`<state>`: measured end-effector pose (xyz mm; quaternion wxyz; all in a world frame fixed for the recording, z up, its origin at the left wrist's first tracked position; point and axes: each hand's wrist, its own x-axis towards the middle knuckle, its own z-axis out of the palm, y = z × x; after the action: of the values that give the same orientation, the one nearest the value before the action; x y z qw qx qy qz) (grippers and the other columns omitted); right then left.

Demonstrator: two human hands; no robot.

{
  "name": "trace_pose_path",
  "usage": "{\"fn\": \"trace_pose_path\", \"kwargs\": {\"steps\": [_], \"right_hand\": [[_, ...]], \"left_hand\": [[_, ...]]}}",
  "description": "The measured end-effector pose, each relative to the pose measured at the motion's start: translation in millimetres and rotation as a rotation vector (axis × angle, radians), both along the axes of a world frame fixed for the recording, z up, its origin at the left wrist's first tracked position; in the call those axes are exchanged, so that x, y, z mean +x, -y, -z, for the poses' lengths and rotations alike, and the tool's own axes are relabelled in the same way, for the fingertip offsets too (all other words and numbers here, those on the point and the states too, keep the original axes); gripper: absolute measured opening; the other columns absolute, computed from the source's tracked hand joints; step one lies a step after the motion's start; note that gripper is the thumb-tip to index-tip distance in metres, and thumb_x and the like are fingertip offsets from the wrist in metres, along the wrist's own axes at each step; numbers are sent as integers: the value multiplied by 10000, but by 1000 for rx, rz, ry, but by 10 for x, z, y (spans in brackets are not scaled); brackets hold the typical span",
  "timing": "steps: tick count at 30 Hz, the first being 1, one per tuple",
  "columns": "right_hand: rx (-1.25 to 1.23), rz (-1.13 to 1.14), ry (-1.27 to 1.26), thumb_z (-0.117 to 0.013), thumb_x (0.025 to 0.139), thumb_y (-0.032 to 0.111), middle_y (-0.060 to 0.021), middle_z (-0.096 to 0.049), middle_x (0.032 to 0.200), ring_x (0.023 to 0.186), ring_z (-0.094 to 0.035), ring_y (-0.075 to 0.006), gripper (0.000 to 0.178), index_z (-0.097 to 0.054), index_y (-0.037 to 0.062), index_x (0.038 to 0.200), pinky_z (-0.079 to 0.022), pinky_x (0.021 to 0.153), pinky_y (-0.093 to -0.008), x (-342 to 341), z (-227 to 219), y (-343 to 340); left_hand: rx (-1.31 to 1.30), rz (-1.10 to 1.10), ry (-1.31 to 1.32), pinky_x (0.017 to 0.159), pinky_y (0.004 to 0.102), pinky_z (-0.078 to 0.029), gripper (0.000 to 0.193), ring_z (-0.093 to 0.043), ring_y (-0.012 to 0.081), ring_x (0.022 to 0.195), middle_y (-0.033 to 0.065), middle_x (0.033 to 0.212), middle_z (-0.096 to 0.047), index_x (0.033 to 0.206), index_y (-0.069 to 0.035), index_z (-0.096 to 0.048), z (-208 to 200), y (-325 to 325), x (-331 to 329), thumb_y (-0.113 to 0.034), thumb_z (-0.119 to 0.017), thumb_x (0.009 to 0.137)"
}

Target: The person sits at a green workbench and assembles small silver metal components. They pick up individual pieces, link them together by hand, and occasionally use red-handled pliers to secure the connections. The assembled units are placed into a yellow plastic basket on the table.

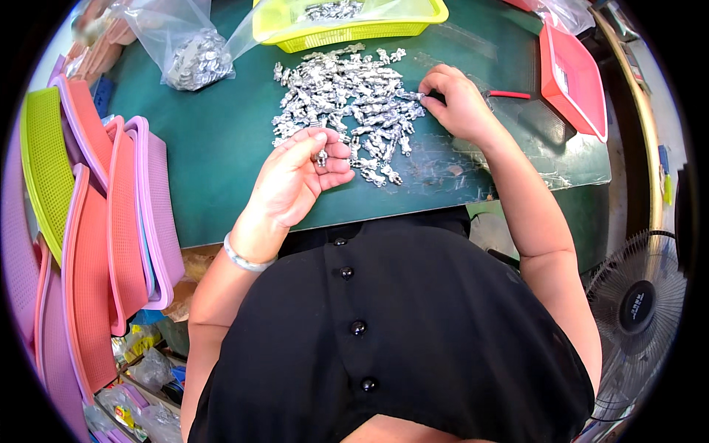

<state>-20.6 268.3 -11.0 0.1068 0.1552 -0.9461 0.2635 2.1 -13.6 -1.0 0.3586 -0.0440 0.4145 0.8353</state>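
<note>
A heap of small silver metal figure-shaped pieces [336, 92] lies spread on the green tabletop [221, 162]. At the heap's near left edge, my left hand [299, 166] is turned palm up, with a small silver metal piece [322, 156] pinched between thumb and fingers. My right hand [458, 100] reaches to the heap's right edge. Its thumb and index finger close on the end of a silver piece [410, 96] there; whether that piece is lifted off the table I cannot tell.
A yellow-green basket [354, 37] with silver pieces stands at the back, beside a clear bag of metal parts [199, 63]. At right are a pink basket [576, 81], a red stick-like tool [509, 94] and a fan [636, 306]. Stacked plastic baskets [88, 280] line the left.
</note>
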Motion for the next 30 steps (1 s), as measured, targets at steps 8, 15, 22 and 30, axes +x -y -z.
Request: {"fn": "trace_pose_path", "kwargs": {"steps": [8, 15, 22, 30], "right_hand": [[-462, 62, 337, -610, 770, 58, -8, -573, 689, 633, -520, -62, 100, -574, -20, 821, -430, 587, -218, -13, -119, 66], [-778, -137, 647, -598, 778, 63, -27, -577, 688, 616, -530, -78, 96, -579, -24, 815, -426, 568, -214, 26, -374, 463], [-839, -171, 705, -508, 837, 68, -41, -599, 786, 656, -519, -74, 137, -581, -25, 906, -432, 594, -202, 60, -381, 616], [-598, -149, 440, -512, 812, 47, -88, -619, 812, 690, -563, -150, 157, -578, -34, 929, -461, 643, -275, 67, -235, 528]], "left_hand": [[-44, 67, -24, 668, 326, -529, 132, -571, 145, 652, 51, 776, -574, 949, -45, -532, -10, -192, -104, -157, -502, 886], [-114, 111, -85, 604, 286, -542, 167, -571, 114, 642, 50, 788, -584, 991, -41, -537, -116, -335, -249, -173, -512, 891], [102, 74, 68, 635, 331, -560, 132, -616, 171, 662, 115, 807, -604, 964, -24, -516, 64, -201, -237, -126, -528, 881], [201, 34, 94, 686, 344, -553, 134, -615, 188, 687, 139, 852, -602, 1003, -28, -506, 46, -140, -179, -100, -484, 892]]}}
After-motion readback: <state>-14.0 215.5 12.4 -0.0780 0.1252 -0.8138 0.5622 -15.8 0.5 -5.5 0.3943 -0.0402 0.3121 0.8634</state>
